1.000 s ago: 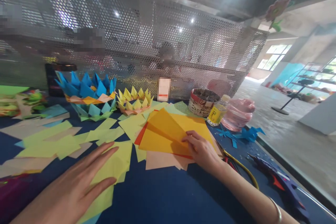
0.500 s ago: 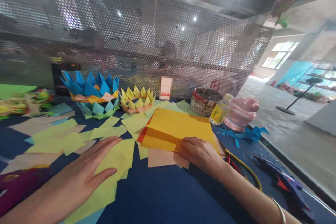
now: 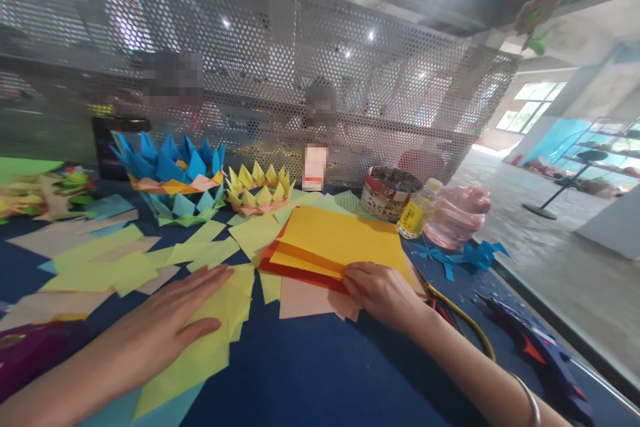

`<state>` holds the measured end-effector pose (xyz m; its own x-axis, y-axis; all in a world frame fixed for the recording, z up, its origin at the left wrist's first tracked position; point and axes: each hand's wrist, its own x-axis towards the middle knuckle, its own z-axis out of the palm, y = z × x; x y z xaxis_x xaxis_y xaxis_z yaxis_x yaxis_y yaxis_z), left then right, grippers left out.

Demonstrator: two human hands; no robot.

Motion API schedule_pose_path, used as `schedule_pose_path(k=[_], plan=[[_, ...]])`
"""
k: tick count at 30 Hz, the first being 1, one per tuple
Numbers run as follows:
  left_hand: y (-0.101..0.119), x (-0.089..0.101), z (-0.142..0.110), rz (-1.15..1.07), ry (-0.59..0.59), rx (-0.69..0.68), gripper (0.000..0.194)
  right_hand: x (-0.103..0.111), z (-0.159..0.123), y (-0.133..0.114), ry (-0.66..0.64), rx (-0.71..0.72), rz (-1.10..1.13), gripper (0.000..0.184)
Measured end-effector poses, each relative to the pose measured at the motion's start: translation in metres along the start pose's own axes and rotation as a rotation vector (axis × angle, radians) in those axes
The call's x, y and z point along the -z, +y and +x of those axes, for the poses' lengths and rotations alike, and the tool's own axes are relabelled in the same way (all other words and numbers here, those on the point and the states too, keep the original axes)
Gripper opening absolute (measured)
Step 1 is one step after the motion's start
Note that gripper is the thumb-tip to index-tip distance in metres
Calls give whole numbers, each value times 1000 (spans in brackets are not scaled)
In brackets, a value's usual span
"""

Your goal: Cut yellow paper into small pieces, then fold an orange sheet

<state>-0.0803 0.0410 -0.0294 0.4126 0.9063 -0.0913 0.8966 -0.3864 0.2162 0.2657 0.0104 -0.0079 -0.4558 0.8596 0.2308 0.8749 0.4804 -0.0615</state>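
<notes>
Likely sheet-picking: right hand at yellow card (can't tell grip), left hand open over lime paper; next, separate one.

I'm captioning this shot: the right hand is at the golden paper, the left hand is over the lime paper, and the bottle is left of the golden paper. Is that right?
Not quite: the bottle is right of the golden paper, as the head view shows. The rest holds.
</notes>
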Motion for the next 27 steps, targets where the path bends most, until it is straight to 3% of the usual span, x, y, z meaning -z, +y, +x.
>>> schedule_pose_path(k=[9, 17, 22, 27], plan=[[5, 0, 0, 59, -5, 12, 61, 2, 1, 7, 14, -129, 92, 32], [27, 6, 0, -50, -100, -122, 55, 0, 3, 8, 72, -256, 201, 28], [24, 2, -1, 11, -92, -112, 54, 2, 6, 12, 111, -411, 270, 31], [31, 8, -4, 104, -160, -85, 55, 4, 8, 16, 118, -478, 347, 37]])
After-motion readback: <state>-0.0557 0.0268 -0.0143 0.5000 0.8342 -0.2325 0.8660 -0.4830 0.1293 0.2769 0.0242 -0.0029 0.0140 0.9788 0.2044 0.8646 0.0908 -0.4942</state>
